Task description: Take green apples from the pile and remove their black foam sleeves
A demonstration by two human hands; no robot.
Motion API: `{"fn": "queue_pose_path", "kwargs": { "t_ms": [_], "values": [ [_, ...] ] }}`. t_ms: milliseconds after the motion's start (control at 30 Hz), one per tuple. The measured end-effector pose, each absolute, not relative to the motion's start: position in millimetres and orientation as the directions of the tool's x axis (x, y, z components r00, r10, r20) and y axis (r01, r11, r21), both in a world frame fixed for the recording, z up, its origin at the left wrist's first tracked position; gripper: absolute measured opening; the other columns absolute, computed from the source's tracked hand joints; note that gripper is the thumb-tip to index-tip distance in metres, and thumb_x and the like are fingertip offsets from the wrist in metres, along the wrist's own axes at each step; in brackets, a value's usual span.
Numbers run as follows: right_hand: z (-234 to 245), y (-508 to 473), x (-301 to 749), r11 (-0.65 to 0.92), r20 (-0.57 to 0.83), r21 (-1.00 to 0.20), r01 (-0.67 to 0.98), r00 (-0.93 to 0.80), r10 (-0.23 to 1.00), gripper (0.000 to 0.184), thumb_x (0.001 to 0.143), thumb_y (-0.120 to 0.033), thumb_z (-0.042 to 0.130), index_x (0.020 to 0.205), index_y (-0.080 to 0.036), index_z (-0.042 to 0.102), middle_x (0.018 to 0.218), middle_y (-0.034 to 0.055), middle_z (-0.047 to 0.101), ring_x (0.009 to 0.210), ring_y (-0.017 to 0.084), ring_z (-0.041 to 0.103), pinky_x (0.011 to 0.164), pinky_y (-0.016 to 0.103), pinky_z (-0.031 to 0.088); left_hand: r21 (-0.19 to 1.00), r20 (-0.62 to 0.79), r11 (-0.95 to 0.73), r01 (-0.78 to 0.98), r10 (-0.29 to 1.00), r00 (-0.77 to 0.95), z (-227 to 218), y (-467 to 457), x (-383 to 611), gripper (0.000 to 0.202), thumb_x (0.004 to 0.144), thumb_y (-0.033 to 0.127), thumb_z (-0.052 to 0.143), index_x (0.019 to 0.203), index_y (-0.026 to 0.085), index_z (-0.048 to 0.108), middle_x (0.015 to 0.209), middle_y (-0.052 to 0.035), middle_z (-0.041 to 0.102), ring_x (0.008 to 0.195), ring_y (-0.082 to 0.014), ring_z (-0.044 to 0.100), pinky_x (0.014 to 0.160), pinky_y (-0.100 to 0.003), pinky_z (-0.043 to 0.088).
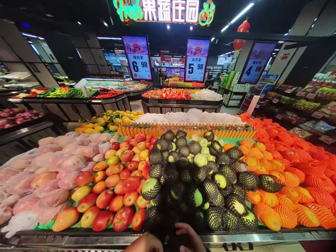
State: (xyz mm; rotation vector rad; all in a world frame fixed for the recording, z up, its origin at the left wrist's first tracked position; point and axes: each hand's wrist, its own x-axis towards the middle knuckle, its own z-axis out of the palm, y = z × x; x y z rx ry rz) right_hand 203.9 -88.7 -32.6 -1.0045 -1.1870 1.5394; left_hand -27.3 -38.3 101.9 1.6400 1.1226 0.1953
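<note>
My left hand (pixel 145 243) is at the bottom edge, with only its rounded back in view and its fingers hidden. Just to its right, my right hand (pixel 191 238) has its fingers half bent and apart, with nothing visible between them. Both are low over the metal front rail (pixel 86 240) of a fruit stand. Nearest to them are green apples (pixel 200 160), many wrapped in black foam nets (pixel 237 205). A dark, hazy patch (pixel 174 201) covers part of this pile in front of my hands; I cannot make out what it is.
Red-yellow apples (pixel 123 217) and pale wrapped fruit (pixel 52 175) lie left. Orange-netted fruit (pixel 286 204) fills the right. Behind are a small yellow fence (pixel 168 131), white-wrapped fruit (pixel 190 116), price screens (pixel 137 57) and another produce stand (pixel 181 101). Packaged goods shelves (pixel 309 101) stand far right.
</note>
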Motion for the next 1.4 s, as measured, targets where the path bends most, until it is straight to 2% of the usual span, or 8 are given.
{"fn": "queue_pose_path", "kwargs": {
  "t_ms": [133,467,633,767,1033,1133,1267,1400],
  "values": [
    [-33,-97,252,-0.069,-0.033,-0.994,-0.089,-0.351,0.936,0.081,0.064,-0.064,0.085,0.134,-0.03,0.065,0.138,0.0112,0.065,0.126,0.034,0.061,0.108,0.047,0.046,0.833,-0.314,-0.025,0.553,0.801,0.509,104,-44,43,0.015,0.084,0.03,0.069,0.094,0.021,0.074,0.09,-0.0007,0.07,0.086,-0.0178,0.061,0.082,-0.029,0.046],
    [-28,-107,393,-0.192,-0.202,-0.979,-0.075,0.179,0.963,0.047,0.07,-0.061,0.08,0.094,-0.021,0.078,0.091,0.0081,0.077,0.088,0.028,0.069,0.081,0.037,0.057,0.878,-0.314,-0.004,0.478,0.749,0.583,76,-43,186,0.017,0.073,0.028,0.075,0.076,0.017,0.062,0.069,0.0044,0.055,0.067,-0.0119,0.047,0.062,-0.023,0.033],
    [-17,-111,421,-0.216,-0.23,-0.955,-0.204,0.046,0.972,0.039,0.072,-0.054,0.083,0.091,-0.022,0.071,0.076,-0.0003,0.068,0.07,0.017,0.06,0.066,0.027,0.049,0.98,-0.057,-0.085,0.181,0.748,0.661,62,-54,219,0.024,0.077,0.029,0.075,0.077,0.018,0.055,0.097,-0.0025,0.058,0.08,-0.0136,0.053,0.071,-0.025,0.04],
    [-18,-114,435,-0.254,-0.256,-0.955,-0.151,-0.006,0.967,0.04,0.07,-0.057,0.083,0.073,-0.018,0.072,0.063,-0.0014,0.062,0.061,0.015,0.054,0.06,0.026,0.043,0.997,0.078,-0.052,-0.062,0.821,0.566,55,-51,238,0.036,0.091,0.045,0.061,0.073,0.019,0.045,0.082,-0.0025,0.055,0.085,-0.0169,0.054,0.079,-0.029,0.042],
    [-19,-111,474,-0.152,-0.19,-0.975,-0.159,0.257,0.948,0.046,0.082,-0.068,0.067,0.078,-0.022,0.066,0.068,-0.002,0.055,0.068,0.017,0.049,0.066,0.027,0.042,0.874,-0.444,0.127,0.469,0.602,0.664,52,-29,256,0.025,0.091,0.042,0.055,0.08,0.022,0.045,0.053,0.0101,0.042,0.044,-0.0088,0.042,0.049,-0.022,0.03],
    [-19,-117,475,-0.147,-0.197,-0.969,-0.2,0.262,0.945,0.044,0.089,-0.068,0.059,0.083,-0.024,0.06,0.069,-0.0026,0.05,0.066,0.017,0.045,0.062,0.027,0.041,0.918,-0.281,0.007,0.397,0.717,0.637,62,4,255,0.025,0.091,0.042,0.057,0.08,0.02,0.051,0.067,0.005,0.053,0.06,-0.0121,0.055,0.059,-0.023,0.041],
    [-23,-122,474,-0.168,-0.198,-0.972,-0.164,0.192,0.961,0.043,0.089,-0.066,0.06,0.078,-0.024,0.056,0.067,-0.0035,0.044,0.064,0.016,0.041,0.061,0.026,0.04,0.738,0.131,-0.173,0.653,0.985,0.112,74,82,255,0.02,0.096,0.039,0.051,0.096,0.02,0.059,0.104,-0.0069,0.066,0.105,-0.0228,0.059,0.094,-0.034,0.046],
    [-22,-125,477,-0.143,-0.157,-0.983,-0.114,0.133,0.978,0.039,0.088,-0.061,0.065,0.082,-0.023,0.059,0.071,-0.0028,0.049,0.067,0.016,0.045,0.063,0.025,0.042,0.63,0.117,-0.007,0.776,0.99,-0.085,66,151,259,0.057,0.087,0.043,0.065,0.133,0.013,0.047,0.136,-0.0219,0.05,0.131,-0.0391,0.043,0.108,-0.05,0.036]
  ]
}}
